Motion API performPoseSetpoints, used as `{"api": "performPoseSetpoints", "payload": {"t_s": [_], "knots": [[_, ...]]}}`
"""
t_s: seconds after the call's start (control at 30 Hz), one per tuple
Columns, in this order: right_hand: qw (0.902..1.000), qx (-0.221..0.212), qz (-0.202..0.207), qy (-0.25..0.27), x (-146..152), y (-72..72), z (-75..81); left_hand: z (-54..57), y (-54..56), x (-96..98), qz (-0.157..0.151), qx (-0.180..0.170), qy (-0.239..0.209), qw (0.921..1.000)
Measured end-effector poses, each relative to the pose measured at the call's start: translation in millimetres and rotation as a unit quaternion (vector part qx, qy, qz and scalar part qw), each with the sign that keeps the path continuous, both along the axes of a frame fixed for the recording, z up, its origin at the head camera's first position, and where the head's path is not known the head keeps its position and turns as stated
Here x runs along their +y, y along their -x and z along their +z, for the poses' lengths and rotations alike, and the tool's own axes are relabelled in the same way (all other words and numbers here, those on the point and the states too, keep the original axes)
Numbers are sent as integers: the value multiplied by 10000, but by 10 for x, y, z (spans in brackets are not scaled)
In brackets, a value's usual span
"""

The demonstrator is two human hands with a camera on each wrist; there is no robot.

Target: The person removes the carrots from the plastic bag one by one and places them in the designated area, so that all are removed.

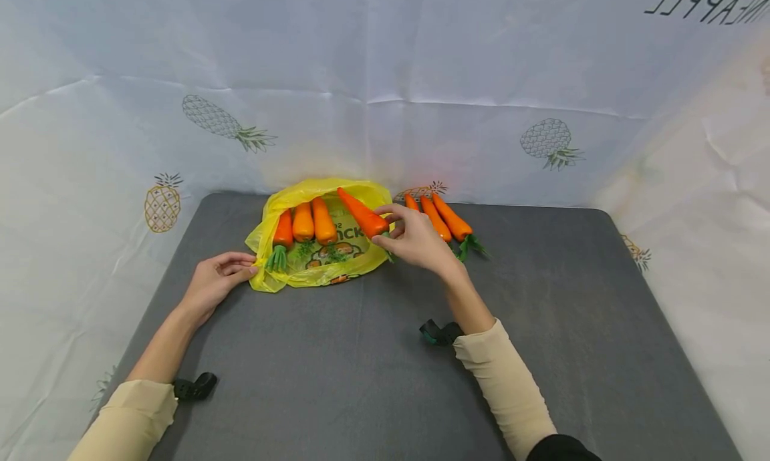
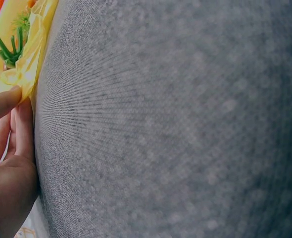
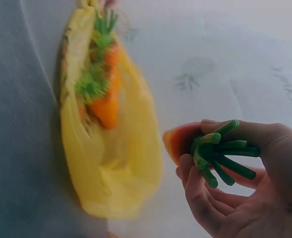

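A yellow plastic bag (image 1: 375, 192) lies at the back of the table with its mouth spread wide. Inside it, side by side, are three orange carrots (image 1: 303, 222) with green tops. My left hand (image 1: 218, 280) pinches the bag's left edge between thumb and fingers, as the left wrist view also shows at the yellow plastic (image 2: 29, 74). Between the thumb and fingers of my right hand (image 1: 418, 239) is another carrot (image 1: 363, 214), its tip pointing up and left over the bag's right part. Its green stem stubs (image 3: 220, 151) face the right wrist camera.
Right of the bag, several more carrots (image 1: 452, 219) lie on the grey table (image 1: 337, 374), partly hidden behind my right hand. A white cloth with pineapple prints (image 1: 451, 60) hangs behind the table. Black straps with camera mounts (image 1: 195, 386) sit on both wrists.
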State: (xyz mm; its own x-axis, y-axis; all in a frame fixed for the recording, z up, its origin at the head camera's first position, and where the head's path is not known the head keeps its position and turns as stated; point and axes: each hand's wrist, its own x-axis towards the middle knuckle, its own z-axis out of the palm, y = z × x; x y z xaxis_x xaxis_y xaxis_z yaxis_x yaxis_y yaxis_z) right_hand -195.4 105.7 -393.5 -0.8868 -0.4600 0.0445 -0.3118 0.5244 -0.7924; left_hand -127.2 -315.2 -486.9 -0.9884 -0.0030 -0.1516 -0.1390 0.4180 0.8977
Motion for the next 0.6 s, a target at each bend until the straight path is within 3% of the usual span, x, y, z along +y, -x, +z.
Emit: {"api": "performPoseSetpoints", "payload": {"t_s": [0.27,0.6], "knots": [[9994,-6,-347,-56,471,21,148,-3,0,12,36,-81,34,10000],[9961,62,-831,-275,1106,131,154,-4,1,6,-16,-31,6,10000]]}}
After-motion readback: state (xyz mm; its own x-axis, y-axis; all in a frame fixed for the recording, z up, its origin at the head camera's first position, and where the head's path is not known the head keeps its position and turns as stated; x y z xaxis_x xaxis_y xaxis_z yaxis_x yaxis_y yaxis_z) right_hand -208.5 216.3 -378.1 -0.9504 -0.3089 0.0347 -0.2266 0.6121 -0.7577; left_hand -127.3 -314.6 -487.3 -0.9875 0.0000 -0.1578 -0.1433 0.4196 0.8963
